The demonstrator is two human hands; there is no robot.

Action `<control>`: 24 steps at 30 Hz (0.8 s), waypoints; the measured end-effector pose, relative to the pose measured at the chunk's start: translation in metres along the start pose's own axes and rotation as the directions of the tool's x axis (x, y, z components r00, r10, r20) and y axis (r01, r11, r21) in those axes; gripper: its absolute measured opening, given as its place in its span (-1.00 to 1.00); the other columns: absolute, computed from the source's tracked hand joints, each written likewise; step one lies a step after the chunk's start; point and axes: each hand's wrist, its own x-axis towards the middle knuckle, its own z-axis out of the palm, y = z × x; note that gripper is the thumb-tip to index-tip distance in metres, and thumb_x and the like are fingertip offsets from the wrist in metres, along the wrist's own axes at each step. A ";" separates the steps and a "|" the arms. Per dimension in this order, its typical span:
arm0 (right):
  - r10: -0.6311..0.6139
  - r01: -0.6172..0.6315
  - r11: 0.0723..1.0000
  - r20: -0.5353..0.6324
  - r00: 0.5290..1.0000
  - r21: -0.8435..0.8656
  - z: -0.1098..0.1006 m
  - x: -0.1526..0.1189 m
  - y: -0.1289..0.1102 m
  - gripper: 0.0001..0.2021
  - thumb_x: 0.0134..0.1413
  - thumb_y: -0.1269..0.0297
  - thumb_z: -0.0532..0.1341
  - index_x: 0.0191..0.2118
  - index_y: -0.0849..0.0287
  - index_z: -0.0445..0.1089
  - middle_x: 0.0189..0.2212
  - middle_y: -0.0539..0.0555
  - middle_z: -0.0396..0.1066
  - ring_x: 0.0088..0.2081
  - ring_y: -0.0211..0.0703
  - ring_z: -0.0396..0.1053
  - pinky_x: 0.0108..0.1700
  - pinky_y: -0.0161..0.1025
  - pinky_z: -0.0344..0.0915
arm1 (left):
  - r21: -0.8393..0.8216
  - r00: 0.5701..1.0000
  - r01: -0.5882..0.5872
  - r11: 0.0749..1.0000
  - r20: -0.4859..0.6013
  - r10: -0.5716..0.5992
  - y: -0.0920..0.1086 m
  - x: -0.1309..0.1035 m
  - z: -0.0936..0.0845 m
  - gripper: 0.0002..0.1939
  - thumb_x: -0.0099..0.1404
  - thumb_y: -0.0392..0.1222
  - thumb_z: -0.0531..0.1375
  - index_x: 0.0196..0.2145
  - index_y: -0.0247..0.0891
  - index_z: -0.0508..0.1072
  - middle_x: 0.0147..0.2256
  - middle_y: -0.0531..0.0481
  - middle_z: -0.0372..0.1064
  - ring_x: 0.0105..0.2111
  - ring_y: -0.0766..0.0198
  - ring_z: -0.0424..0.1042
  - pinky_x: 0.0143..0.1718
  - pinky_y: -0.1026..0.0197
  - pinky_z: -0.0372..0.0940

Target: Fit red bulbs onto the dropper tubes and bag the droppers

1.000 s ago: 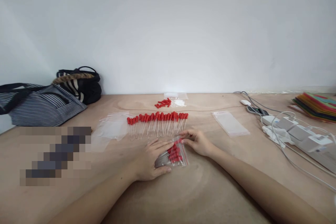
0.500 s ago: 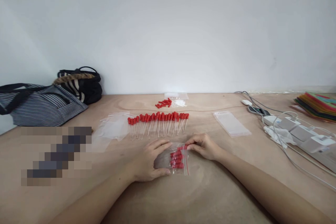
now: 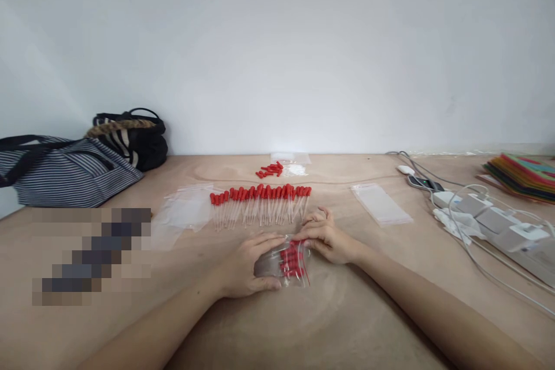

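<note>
A clear zip bag (image 3: 272,266) with a red line by its mouth lies flat on the table before me. Several red rubber bulbs (image 3: 291,260) of droppers show inside it, their tips toward the left. My left hand (image 3: 247,266) curves round the bag's closed end, fingers along the far edge and thumb on the near edge. At the far corner of the mouth, my right hand (image 3: 327,238) pinches the plastic between thumb and fingers. Just beyond both hands runs a row of droppers (image 3: 262,202), clear tubes with red bulbs pointing away from me.
Empty clear bags lie in a stack (image 3: 186,211) on the left and another stack (image 3: 381,204) on the right. Loose red bulbs (image 3: 269,170) sit farther back beside clear tubes (image 3: 296,169). Striped bag (image 3: 73,170), power strip (image 3: 494,214) with cables and coloured sheets (image 3: 520,176) flank the table.
My right hand has moved slightly left and over the bag's mouth, its fingers now bent higher. The bag's mouth edge has curved. My left hand keeps its place.
</note>
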 end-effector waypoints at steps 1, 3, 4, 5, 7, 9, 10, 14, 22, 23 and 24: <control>0.012 -0.012 0.999 0.004 1.000 0.035 -0.001 -0.002 -0.001 -0.78 0.12 0.23 0.05 -0.16 0.03 0.37 -0.29 0.05 0.41 -0.06 -0.09 0.18 0.08 0.17 -0.39 | 0.001 1.000 0.004 1.000 -0.005 -0.004 -0.002 0.000 0.001 -0.27 0.01 0.13 0.22 0.11 -0.07 0.12 0.13 -0.08 0.08 0.12 0.00 0.04 0.09 -0.10 0.01; 0.027 -0.029 0.994 0.023 0.999 0.104 -0.004 -0.007 0.000 -0.81 0.10 0.20 0.08 -0.22 0.06 0.39 -0.34 0.04 0.40 -0.11 -0.12 0.21 0.09 0.13 -0.35 | 0.003 1.000 0.019 1.000 -0.015 -0.019 -0.006 -0.001 0.002 -0.23 -0.01 0.16 0.23 0.12 -0.08 0.12 0.14 -0.10 0.04 0.13 -0.04 0.01 0.08 -0.12 0.01; 0.033 -0.037 0.990 0.030 0.999 0.135 -0.005 -0.010 0.000 -0.82 0.08 0.17 0.10 -0.26 0.08 0.39 -0.36 0.04 0.39 -0.14 -0.14 0.22 0.09 0.12 -0.32 | 0.005 1.000 0.027 1.000 -0.009 -0.026 -0.008 -0.002 0.003 -0.22 -0.03 0.17 0.23 0.12 -0.09 0.12 0.14 -0.11 0.03 0.13 -0.06 0.00 0.08 -0.13 0.00; 0.042 -0.046 0.986 0.032 0.999 0.163 -0.006 -0.013 0.001 -0.82 0.05 0.14 0.13 -0.30 0.09 0.39 -0.38 0.03 0.38 -0.17 -0.15 0.23 0.09 0.10 -0.29 | 0.004 0.999 0.032 0.999 -0.003 -0.032 -0.009 -0.002 0.003 -0.20 -0.05 0.18 0.24 0.11 -0.09 0.12 0.15 -0.12 0.02 0.13 -0.07 -0.01 0.08 -0.13 -0.01; 0.074 -0.075 0.977 0.015 0.997 0.202 -0.006 -0.016 0.002 -0.80 -0.02 0.10 0.18 -0.39 0.13 0.38 -0.42 0.01 0.36 -0.24 -0.18 0.25 0.08 0.08 -0.24 | -0.005 0.999 0.041 0.999 0.003 -0.041 -0.010 -0.002 0.003 -0.19 -0.06 0.17 0.25 0.12 -0.08 0.11 0.14 -0.10 0.03 0.13 -0.07 -0.01 0.09 -0.13 -0.01; 0.109 -0.103 0.972 -0.013 0.994 0.211 -0.004 -0.016 0.002 -0.77 -0.09 0.09 0.24 -0.47 0.16 0.35 -0.46 -0.02 0.34 -0.29 -0.21 0.26 0.08 0.06 -0.21 | -0.019 0.999 0.053 0.998 0.008 -0.053 -0.009 -0.001 0.002 -0.17 -0.07 0.17 0.26 0.12 -0.07 0.10 0.14 -0.09 0.02 0.13 -0.05 0.01 0.09 -0.11 0.00; 0.117 -0.110 0.972 -0.022 0.993 0.208 -0.003 -0.015 0.001 -0.77 -0.12 0.09 0.25 -0.49 0.16 0.33 -0.48 -0.04 0.33 -0.30 -0.22 0.26 0.08 0.05 -0.21 | -0.025 0.998 0.059 0.998 0.009 -0.059 -0.008 -0.001 0.001 -0.17 -0.08 0.17 0.26 0.12 -0.07 0.10 0.14 -0.10 0.02 0.12 -0.05 0.02 0.08 -0.10 0.01; 0.099 -0.093 0.978 -0.024 0.995 0.187 0.002 -0.010 -0.002 -0.78 -0.12 0.13 0.26 -0.48 0.16 0.28 -0.48 -0.06 0.33 -0.30 -0.23 0.26 0.08 0.05 -0.22 | -0.038 0.997 0.077 0.996 0.022 -0.076 -0.004 0.001 -0.004 -0.15 -0.12 0.18 0.28 0.10 -0.11 0.14 0.13 -0.12 0.04 0.10 -0.04 0.07 0.08 -0.08 0.01; 0.044 -0.042 0.963 0.001 0.999 0.266 -0.005 -0.010 0.001 -0.85 0.07 0.21 0.12 -0.36 0.15 0.37 -0.41 0.02 0.39 -0.27 -0.20 0.29 0.03 0.00 -0.10 | -0.054 0.998 0.043 0.998 0.047 -0.040 -0.006 0.003 -0.004 -0.23 -0.10 0.16 0.28 0.06 -0.10 0.20 0.08 -0.10 0.12 0.08 0.01 0.11 0.08 -0.06 0.03; 0.026 -0.030 0.950 0.017 1.000 0.311 -0.004 -0.010 0.002 -0.82 0.06 0.18 0.12 -0.39 0.16 0.37 -0.42 0.03 0.39 -0.29 -0.21 0.30 0.01 -0.04 -0.04 | -0.063 0.999 0.036 0.997 0.042 -0.034 -0.007 0.003 -0.003 -0.23 -0.10 0.16 0.28 0.06 -0.10 0.21 0.08 -0.10 0.13 0.08 0.01 0.11 0.08 -0.06 0.03; 0.014 -0.023 0.935 0.028 1.000 0.353 -0.003 -0.010 0.002 -0.80 0.05 0.16 0.13 -0.41 0.17 0.38 -0.43 0.03 0.40 -0.30 -0.21 0.30 -0.02 -0.07 0.01 | -0.071 0.999 0.032 0.997 0.041 -0.029 -0.008 0.003 -0.002 -0.23 -0.10 0.15 0.29 0.05 -0.11 0.21 0.08 -0.11 0.13 0.08 0.00 0.11 0.08 -0.06 0.02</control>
